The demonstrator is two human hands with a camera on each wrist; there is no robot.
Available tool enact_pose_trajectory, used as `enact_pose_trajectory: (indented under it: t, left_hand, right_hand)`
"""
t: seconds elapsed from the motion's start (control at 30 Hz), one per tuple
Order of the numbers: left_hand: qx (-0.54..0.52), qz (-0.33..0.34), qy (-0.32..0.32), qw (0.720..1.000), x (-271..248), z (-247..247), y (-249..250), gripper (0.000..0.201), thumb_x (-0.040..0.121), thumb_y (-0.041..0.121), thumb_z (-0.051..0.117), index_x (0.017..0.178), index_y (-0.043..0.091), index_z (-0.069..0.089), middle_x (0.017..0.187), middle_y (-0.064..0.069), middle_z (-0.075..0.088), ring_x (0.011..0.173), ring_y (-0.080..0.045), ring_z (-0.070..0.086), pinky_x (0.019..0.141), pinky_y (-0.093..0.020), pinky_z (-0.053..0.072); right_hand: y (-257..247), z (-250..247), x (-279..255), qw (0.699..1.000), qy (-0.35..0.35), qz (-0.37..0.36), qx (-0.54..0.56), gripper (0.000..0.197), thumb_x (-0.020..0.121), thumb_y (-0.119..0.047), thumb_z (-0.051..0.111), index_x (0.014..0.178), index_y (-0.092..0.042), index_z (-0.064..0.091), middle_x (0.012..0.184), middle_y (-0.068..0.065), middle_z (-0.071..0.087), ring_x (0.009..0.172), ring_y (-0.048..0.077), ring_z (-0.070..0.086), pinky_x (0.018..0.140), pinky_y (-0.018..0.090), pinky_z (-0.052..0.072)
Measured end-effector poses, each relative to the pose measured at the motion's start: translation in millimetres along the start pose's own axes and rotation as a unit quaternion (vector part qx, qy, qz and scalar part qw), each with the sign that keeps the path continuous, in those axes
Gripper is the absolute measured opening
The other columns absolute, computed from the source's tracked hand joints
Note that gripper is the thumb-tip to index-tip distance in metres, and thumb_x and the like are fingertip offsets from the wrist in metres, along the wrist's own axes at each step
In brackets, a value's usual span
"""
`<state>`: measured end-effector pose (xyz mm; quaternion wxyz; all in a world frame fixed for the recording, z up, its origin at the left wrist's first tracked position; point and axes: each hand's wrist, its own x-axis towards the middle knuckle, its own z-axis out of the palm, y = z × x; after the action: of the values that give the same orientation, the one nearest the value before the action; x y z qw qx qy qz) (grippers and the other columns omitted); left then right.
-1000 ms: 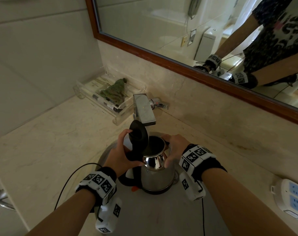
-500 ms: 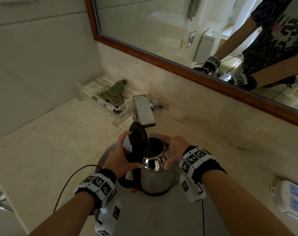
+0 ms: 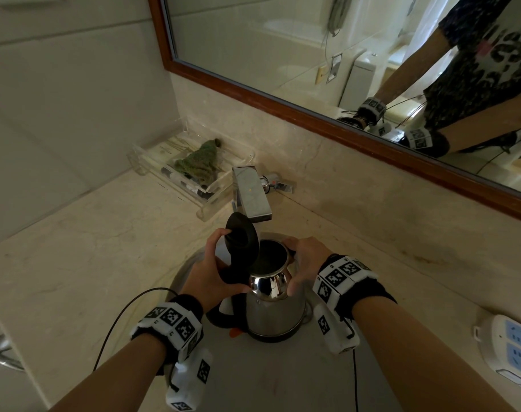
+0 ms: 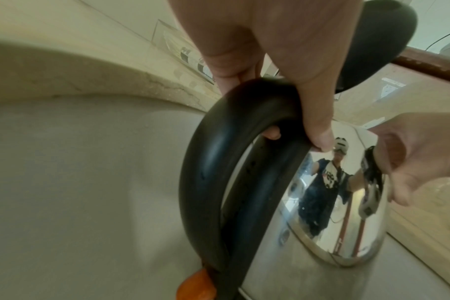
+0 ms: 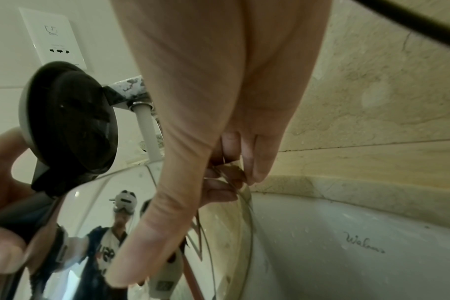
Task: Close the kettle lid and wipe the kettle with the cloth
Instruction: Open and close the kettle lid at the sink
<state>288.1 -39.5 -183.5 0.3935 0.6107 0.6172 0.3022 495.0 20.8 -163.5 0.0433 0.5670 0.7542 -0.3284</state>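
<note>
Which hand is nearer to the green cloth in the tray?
Left. The left hand holds the kettle handle and touches the raised lid, on the cloth's side. The right hand is on the kettle's far side.

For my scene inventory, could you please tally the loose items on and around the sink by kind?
Kettle, lid open, held by left hand and right hand: 1
Green cloth: 1
Clear tray: 1
Power strip: 1
Total: 4
</note>
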Motion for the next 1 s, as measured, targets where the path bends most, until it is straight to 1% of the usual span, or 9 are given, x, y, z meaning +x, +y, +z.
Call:
enact_pose_trajectory:
  t: [0.03, 0.13, 0.17, 0.3, 0.4, 0.57, 0.67, 0.83, 1.0]
  left_hand:
    - [0.001, -0.004, 0.000, 1.000, 0.3, 0.3, -0.8, 0.107, 0.059, 0.008, 0.084, 0.134, 0.037, 0.014, 0.076, 0.007, 0.057, 0.070, -0.001, 0.056, 0.059, -0.013, 0.045]
    - [-0.005, -0.006, 0.001, 1.000, 0.9, 1.4, -2.2, 0.109, 0.058, 0.008, 0.085, 0.133, 0.040, 0.013, 0.078, 0.003, 0.059, 0.072, -0.012, 0.060, 0.063, -0.018, 0.047]
    - [-0.006, -0.005, 0.002, 1.000, 0.9, 1.6, -2.5, 0.108, 0.058, 0.008, 0.085, 0.132, 0.042, 0.013, 0.078, 0.003, 0.059, 0.072, -0.012, 0.060, 0.063, -0.019, 0.047]
    - [-0.002, 0.001, 0.006, 1.000, 0.6, 1.6, -2.7, 0.107, 0.058, 0.008, 0.085, 0.122, 0.049, 0.010, 0.078, 0.003, 0.059, 0.072, -0.006, 0.059, 0.062, -0.016, 0.046]
    - [0.004, 0.001, 0.007, 1.000, 0.7, 1.8, -3.1, 0.107, 0.058, 0.007, 0.085, 0.125, 0.046, 0.012, 0.076, 0.000, 0.060, 0.071, -0.008, 0.059, 0.062, -0.019, 0.048]
    - [-0.002, 0.002, 0.002, 1.000, 1.5, 1.6, -4.7, 0.107, 0.058, 0.009, 0.085, 0.126, 0.046, 0.011, 0.080, 0.003, 0.060, 0.073, -0.005, 0.059, 0.062, -0.014, 0.046]
    - [-0.007, 0.003, 0.001, 1.000, 1.7, 1.5, -4.7, 0.107, 0.058, 0.008, 0.085, 0.129, 0.043, 0.012, 0.080, 0.006, 0.058, 0.072, -0.003, 0.058, 0.061, -0.013, 0.046]
    - [0.003, 0.003, 0.004, 1.000, 1.1, 1.7, -4.2, 0.106, 0.059, 0.008, 0.084, 0.130, 0.041, 0.014, 0.076, 0.002, 0.060, 0.071, -0.005, 0.059, 0.059, -0.015, 0.047]
    - [0.002, 0.009, 0.005, 1.000, 0.8, 1.2, -3.3, 0.104, 0.059, 0.009, 0.085, 0.121, 0.048, 0.011, 0.074, 0.006, 0.058, 0.067, -0.003, 0.058, 0.053, -0.012, 0.047]
  right_hand:
    - [0.2, -0.2, 0.2, 1.000, -0.002, -0.005, -0.001, 0.093, 0.047, -0.023, 0.091, 0.130, -0.024, 0.049, 0.120, 0.001, 0.065, 0.114, 0.023, 0.059, 0.097, 0.039, 0.049]
    - [0.5, -0.6, 0.4, 1.000, -0.001, -0.009, 0.002, 0.093, 0.047, -0.022, 0.091, 0.131, -0.022, 0.049, 0.122, 0.001, 0.064, 0.116, 0.023, 0.057, 0.100, 0.039, 0.048]
    - [0.7, -0.5, 0.6, 1.000, -0.002, -0.008, -0.001, 0.093, 0.047, -0.022, 0.091, 0.131, -0.022, 0.049, 0.122, 0.002, 0.064, 0.117, 0.023, 0.057, 0.100, 0.039, 0.048]
    - [1.2, 0.0, 1.3, 1.000, -0.005, -0.012, -0.005, 0.094, 0.047, -0.023, 0.092, 0.131, -0.021, 0.048, 0.125, 0.002, 0.062, 0.119, 0.024, 0.056, 0.101, 0.040, 0.046]
    - [1.3, -0.2, 1.2, 1.000, -0.006, -0.007, -0.004, 0.094, 0.049, -0.023, 0.091, 0.131, -0.021, 0.048, 0.126, 0.002, 0.062, 0.119, 0.023, 0.055, 0.102, 0.039, 0.046]
    - [2.5, 1.2, 1.5, 1.000, -0.003, -0.007, 0.000, 0.096, 0.045, -0.024, 0.092, 0.131, -0.024, 0.048, 0.124, 0.001, 0.063, 0.118, 0.023, 0.057, 0.100, 0.042, 0.048]
    - [2.7, 1.0, 1.4, 1.000, -0.001, -0.009, -0.004, 0.095, 0.046, -0.024, 0.091, 0.131, -0.024, 0.047, 0.124, 0.001, 0.063, 0.117, 0.023, 0.057, 0.100, 0.041, 0.048]
    - [3.2, 0.7, 1.8, 1.000, -0.001, -0.011, -0.003, 0.096, 0.047, -0.022, 0.091, 0.133, -0.024, 0.046, 0.125, 0.001, 0.063, 0.119, 0.023, 0.056, 0.101, 0.040, 0.047]
    - [2.7, 0.6, 1.7, 1.000, -0.001, -0.012, -0.004, 0.094, 0.048, -0.021, 0.091, 0.132, -0.025, 0.047, 0.124, 0.001, 0.063, 0.118, 0.023, 0.056, 0.100, 0.037, 0.047]
